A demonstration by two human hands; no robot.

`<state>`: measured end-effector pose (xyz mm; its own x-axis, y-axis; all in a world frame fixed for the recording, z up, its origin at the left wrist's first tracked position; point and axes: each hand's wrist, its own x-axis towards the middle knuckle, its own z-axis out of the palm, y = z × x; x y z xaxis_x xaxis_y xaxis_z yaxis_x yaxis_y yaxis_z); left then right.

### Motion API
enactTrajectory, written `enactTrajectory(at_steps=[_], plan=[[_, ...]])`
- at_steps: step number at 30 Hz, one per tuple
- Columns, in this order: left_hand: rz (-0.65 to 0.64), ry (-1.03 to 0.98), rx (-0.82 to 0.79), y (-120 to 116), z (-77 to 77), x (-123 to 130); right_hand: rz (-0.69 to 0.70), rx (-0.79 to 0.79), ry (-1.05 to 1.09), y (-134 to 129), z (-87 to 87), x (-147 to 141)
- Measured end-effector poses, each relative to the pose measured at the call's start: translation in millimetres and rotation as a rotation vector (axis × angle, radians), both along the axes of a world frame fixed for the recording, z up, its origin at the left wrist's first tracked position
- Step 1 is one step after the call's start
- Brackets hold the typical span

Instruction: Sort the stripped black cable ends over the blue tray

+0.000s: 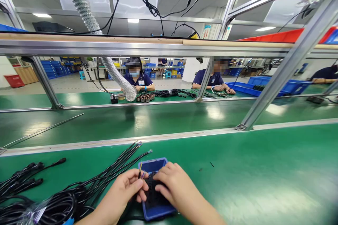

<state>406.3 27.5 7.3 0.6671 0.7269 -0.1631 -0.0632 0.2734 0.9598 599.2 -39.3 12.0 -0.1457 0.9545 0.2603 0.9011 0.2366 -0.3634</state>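
Observation:
My left hand (131, 185) pinches the end of a black cable, whose thin coloured wires (143, 174) stick up past the fingertips. Beside it, my right hand (171, 182) reaches over a small blue bin (154, 215), with fingers bent down among small black parts (153, 193); whether it grips one is hidden. The bin stands on the green table under both hands. Left of my left hand, more black cables (105, 175) lie with stripped ends pointing toward the back, and a coiled bundle (56, 202) sits at the lower left.
Black connectors (29, 174) lie at the far left. A metal frame post (285, 59) rises at the right. Across the table, one person (138, 79) sits near a flexible duct (113, 70), another person (211, 77) beside blue trays (280, 84). A thin rod (44, 130) lies behind the table's divider.

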Motion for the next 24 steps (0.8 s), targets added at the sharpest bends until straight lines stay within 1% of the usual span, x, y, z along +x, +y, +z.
enactTrajectory(at_steps=[2,4,5,7,10,13,16,18,20,22,24], plan=[[0.027,-0.033,-0.021,0.8,-3.8,3.0,-0.009,-0.005,-0.254,13.9,-23.9,-12.9],[0.038,-0.061,-0.045,0.7,-5.2,4.5,-0.004,-0.002,-0.357,21.8,-40.6,-19.8],[0.036,-0.071,-0.057,0.4,-5.0,4.6,-0.002,0.002,-0.373,23.5,-45.4,-20.8],[0.021,-0.081,-0.09,-0.5,-3.1,4.3,-0.009,0.009,-0.379,23.2,-48.6,-19.0],[0.021,-0.087,-0.131,-1.9,0.6,4.2,-0.047,0.063,-0.337,18.2,-44.9,-12.8],[0.024,-0.047,-0.127,-2.3,3.4,7.2,-0.078,0.118,-0.241,13.1,-41.0,-9.2],[0.019,0.049,-0.041,-1.8,7.1,13.8,-0.086,0.118,-0.111,9.3,-36.8,-9.5],[0.017,0.105,0.04,-1.8,10.1,18.8,-0.087,0.123,0.039,6.8,-31.4,-10.9],[0.021,0.133,0.092,-2.5,11.5,22.6,-0.071,0.136,0.24,3.7,-24.4,-12.1],[0.029,0.135,0.096,-3.7,10.3,24.3,-0.054,0.168,0.43,0.6,-18.1,-12.4],[0.028,0.12,0.072,-4.7,7.2,24.2,-0.062,0.237,0.531,-1.8,-14.5,-11.7]])
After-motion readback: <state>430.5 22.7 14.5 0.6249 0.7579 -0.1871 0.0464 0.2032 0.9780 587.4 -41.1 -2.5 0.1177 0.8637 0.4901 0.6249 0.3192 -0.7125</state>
